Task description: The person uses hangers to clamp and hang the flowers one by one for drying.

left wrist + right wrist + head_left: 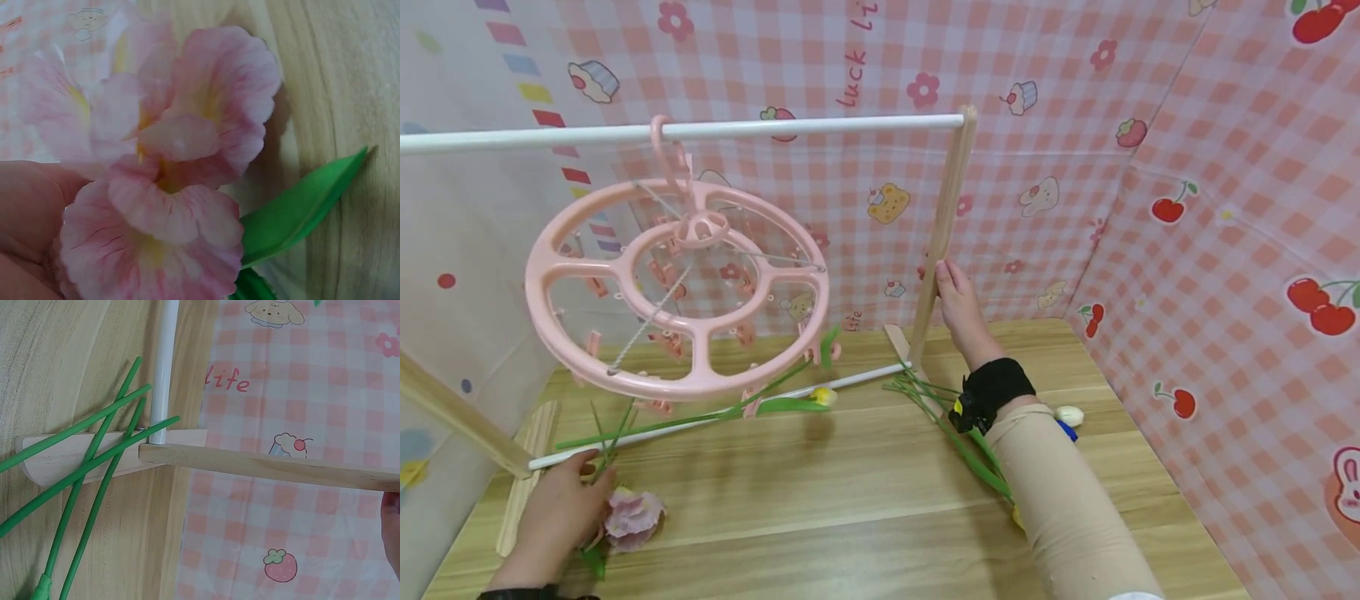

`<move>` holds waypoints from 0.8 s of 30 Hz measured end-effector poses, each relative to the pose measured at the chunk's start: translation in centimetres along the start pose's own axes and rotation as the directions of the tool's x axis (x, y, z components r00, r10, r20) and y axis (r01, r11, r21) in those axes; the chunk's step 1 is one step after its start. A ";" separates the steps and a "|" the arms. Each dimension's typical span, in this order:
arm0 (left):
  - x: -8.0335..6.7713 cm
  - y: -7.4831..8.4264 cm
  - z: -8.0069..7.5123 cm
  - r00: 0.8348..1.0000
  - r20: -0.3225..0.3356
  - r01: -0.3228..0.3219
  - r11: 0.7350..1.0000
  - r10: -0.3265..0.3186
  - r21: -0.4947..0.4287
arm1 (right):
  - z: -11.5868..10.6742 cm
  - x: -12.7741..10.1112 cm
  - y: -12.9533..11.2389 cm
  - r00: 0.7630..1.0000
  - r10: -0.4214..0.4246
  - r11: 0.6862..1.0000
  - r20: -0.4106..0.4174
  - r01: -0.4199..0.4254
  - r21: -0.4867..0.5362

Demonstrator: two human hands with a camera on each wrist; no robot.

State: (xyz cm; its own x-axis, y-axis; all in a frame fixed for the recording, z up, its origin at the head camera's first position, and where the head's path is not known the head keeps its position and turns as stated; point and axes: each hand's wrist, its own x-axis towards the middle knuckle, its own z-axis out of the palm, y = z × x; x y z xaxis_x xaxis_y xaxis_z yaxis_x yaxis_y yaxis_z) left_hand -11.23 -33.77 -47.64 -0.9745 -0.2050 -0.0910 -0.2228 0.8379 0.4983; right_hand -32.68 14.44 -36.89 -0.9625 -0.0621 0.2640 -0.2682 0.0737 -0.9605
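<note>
left grip (557, 508): curled round pink flower (632, 515) stem on tabletop (850, 492)
right grip (957, 302): holding rack post (942, 242)
done: clip hanger (677, 292) hung, no flowers clipped
left: all stems (940, 408) lying flat

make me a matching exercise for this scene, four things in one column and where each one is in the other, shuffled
Things:
1. round pink clip hanger
2. pink flower
3. right hand
4. green stems

Places:
A. on the upright wooden post of the rack
B. lying across the rack's wooden foot
C. hooked on the white top rail
D. on the table by the left hand

Pairs: 1-C, 2-D, 3-A, 4-B
</note>
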 end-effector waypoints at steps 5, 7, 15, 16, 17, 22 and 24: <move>0.4 -0.1 0.3 0.999 0.001 0.033 0.999 -0.033 0.006 | 0.1 -0.8 -1.4 1.000 0.016 1.000 -0.002 -0.016 0.002; 0.6 -0.1 0.5 0.999 -0.002 0.049 0.999 -0.049 0.016 | 0.0 -0.7 -1.4 1.000 0.014 1.000 -0.002 -0.014 -0.003; 0.8 -0.3 0.3 0.995 0.023 0.092 0.995 -0.092 0.029 | 0.1 -0.6 -1.3 1.000 0.024 1.000 0.009 -0.024 0.005; 0.8 -0.4 0.3 0.995 0.025 0.094 0.995 -0.095 0.029 | 0.1 -0.6 -1.3 1.000 0.025 1.000 0.009 -0.025 0.007; 0.8 -0.4 0.3 0.995 0.026 0.097 0.995 -0.098 0.027 | 0.1 -0.6 -1.2 1.000 0.025 1.000 0.009 -0.025 0.009; 0.9 -0.7 0.5 0.992 0.022 0.123 0.992 -0.123 -0.001 | 0.0 0.1 0.0 0.999 0.032 0.999 0.000 -0.032 0.027; 0.9 -0.8 0.6 0.991 0.024 0.132 0.991 -0.132 -0.001 | -0.1 0.4 0.6 0.999 0.034 0.999 -0.006 -0.034 0.033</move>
State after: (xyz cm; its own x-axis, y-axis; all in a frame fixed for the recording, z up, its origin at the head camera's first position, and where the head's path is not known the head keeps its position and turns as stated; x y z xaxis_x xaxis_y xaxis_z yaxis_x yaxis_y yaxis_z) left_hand -11.99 -34.31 -48.64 -0.9371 -0.3013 -0.1764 -0.3491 0.8033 0.4825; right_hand -33.22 14.58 -37.37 -0.9714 -0.0540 0.2314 -0.2338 0.0424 -0.9714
